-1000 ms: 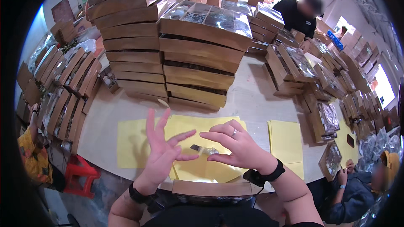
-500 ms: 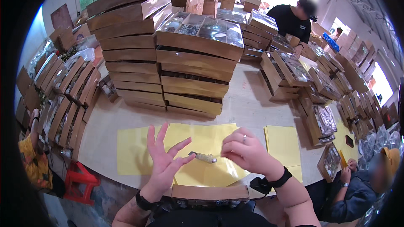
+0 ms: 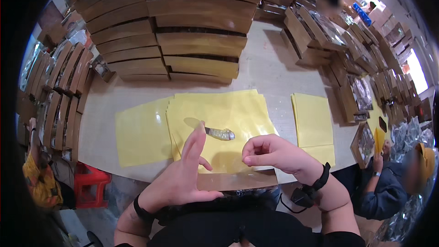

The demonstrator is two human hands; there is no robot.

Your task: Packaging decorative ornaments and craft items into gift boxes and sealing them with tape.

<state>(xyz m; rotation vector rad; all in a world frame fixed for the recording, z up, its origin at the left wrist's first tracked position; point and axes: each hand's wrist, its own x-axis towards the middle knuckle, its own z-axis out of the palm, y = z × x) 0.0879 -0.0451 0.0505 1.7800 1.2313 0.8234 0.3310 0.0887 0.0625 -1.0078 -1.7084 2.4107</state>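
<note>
A small spreader knife [image 3: 222, 134] with a shiny, pearly handle and a rounded blade lies on a stack of yellow sheets [image 3: 228, 105]. My left hand [image 3: 185, 169] is open, thumb stretched out to the right and fingers raised. Its fingertips overlap the knife near the join of blade and handle; whether they touch it I cannot tell. To the right of the knife is my right hand [image 3: 279, 155], fingers curled and thumb close to the index finger, with nothing visible in it. A cardboard box edge [image 3: 238, 180] sits at the table's front, partly hidden.
Tall stacks of shallow cardboard boxes [image 3: 201, 43] stand ahead. More filled boxes [image 3: 315, 32] line the right side and the left. Another yellow stack [image 3: 313, 119] lies on the right. A red stool [image 3: 91, 185] is at the left; co-workers sit and stand around.
The view has tilted down toward the table. My left hand has turned edge-on, its spread fingers closer together. The right hand has drawn nearer to me. The knife's blade now shows more.
</note>
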